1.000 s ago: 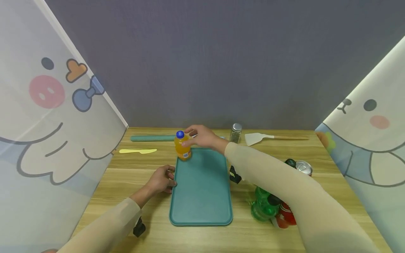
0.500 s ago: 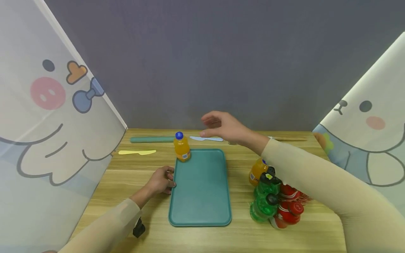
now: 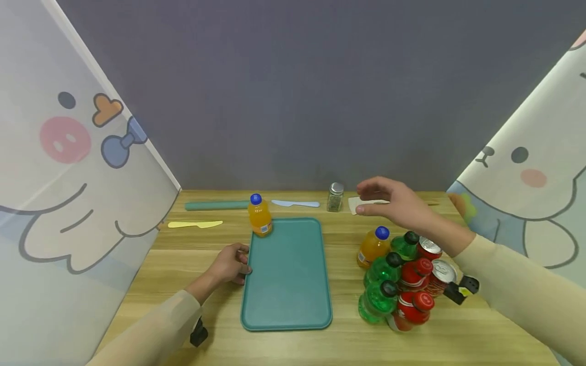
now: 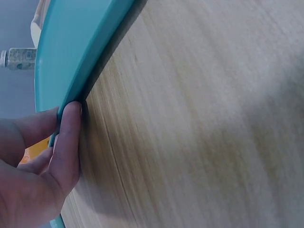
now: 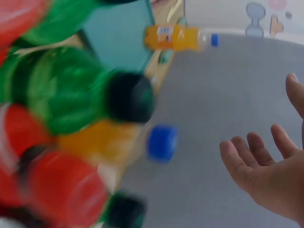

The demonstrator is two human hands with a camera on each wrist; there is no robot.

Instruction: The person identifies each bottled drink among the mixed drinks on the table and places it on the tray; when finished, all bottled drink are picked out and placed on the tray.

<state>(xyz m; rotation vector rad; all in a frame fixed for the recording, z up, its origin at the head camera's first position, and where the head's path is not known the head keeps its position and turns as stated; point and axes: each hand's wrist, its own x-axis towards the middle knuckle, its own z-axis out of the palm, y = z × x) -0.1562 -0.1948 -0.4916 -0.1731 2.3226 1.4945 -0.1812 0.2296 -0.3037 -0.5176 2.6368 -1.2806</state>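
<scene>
My left hand (image 3: 230,264) pinches the left rim of a teal tray (image 3: 286,274); in the left wrist view the rim of the tray (image 4: 83,71) runs between the thumb and fingers. An orange juice bottle (image 3: 260,217) with a blue cap stands upright at the tray's back left corner. In the air above the right side of the table, my right hand (image 3: 398,206) holds nothing, its fingers loosely bent and apart. Below and in front of it stand a second orange juice bottle (image 3: 373,248), green bottles (image 3: 377,301) with black caps, and red bottles (image 3: 409,311).
Silver-topped cans (image 3: 443,272) stand among the bottles at the right. Along the back lie a teal rod (image 3: 217,205), a pale blue knife (image 3: 295,204) and a spatula (image 3: 361,204), with a glass shaker (image 3: 335,197) upright between the last two. A yellow knife (image 3: 194,224) lies at left.
My right hand has come away from the orange juice bottle at the tray's back left corner and moved right, towards the bottle group. The left hand stays on the tray's rim.
</scene>
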